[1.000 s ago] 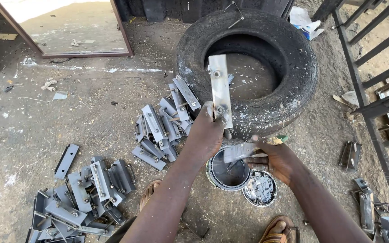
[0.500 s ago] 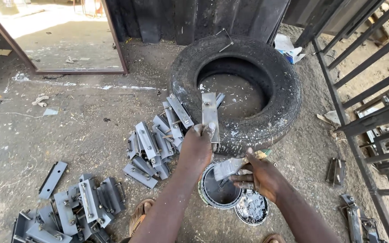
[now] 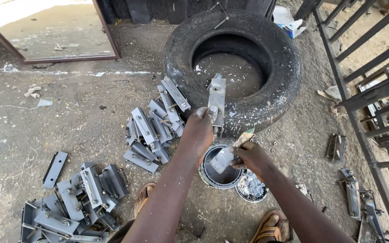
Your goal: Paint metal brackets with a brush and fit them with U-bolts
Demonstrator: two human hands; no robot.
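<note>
Left hand grips the grey bracket upright over the tyre, long axis pointing away. Right hand holds a brush just below it, above the paint can.

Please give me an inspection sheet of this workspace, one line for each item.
Surface: dusty dirt ground, with pale stains.
Job's things: grey metal bracket held upright against the old tyre; paintbrush over the open paint can; can lid beside it.
Clutter: two heaps of grey brackets, painted bracket pile by the tyre and near bracket pile; loose brackets at right; paper scraps.
Grippers: left hand grips the bracket; right hand grips the brush.
Cables: nothing seen.
Surroundings: metal grille at right; doorway frame at top left; sandalled feet below.
</note>
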